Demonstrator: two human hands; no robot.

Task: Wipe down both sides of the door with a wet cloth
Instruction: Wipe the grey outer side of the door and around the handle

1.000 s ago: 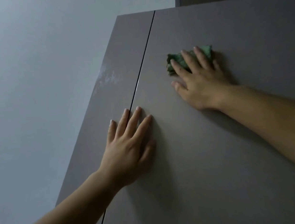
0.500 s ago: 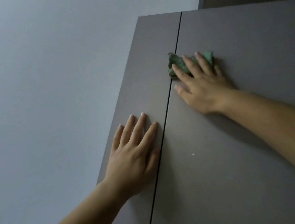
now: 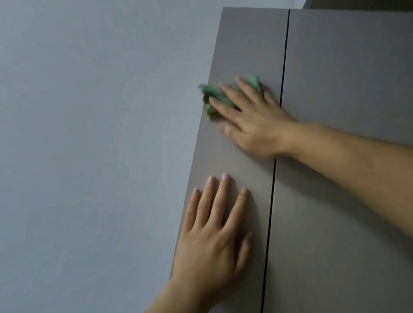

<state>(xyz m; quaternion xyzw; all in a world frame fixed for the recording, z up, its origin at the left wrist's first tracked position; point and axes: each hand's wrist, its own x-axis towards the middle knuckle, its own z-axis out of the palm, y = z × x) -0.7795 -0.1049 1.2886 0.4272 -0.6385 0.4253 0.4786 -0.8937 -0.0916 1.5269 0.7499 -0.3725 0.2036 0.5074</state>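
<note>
The right hand (image 3: 252, 120) lies flat on the door (image 3: 344, 96) with its fingers spread over a crumpled green cloth (image 3: 212, 99), pressing the cloth against the brown surface rather than gripping it in a fist. That flat press makes sense for wiping: it puts as much of the cloth as possible in contact with the panel. The cloth sits under the fingertips and bunches out past them toward the door's left edge, with a small tuft also showing above the fingers. It lies on the narrow strip to the left of the thin dark groove (image 3: 284, 58) that runs down the door. The hand looks slightly blurred (likely from motion).

The left hand (image 3: 214, 237) is empty and open, its fingers fanned and the palm resting on the same narrow strip, lower down and well apart from the cloth. It probably steadies the door so the panel does not swing away under the pressure of wiping. Its fingertips point up toward the right hand, with bare door between the two.

To the left of the door is a plain pale wall (image 3: 76, 142). The upper left corner of the door is in view above the cloth, so the work is near the top edge. Only this one face shows, and whether the other face has been wiped cannot be told.
</note>
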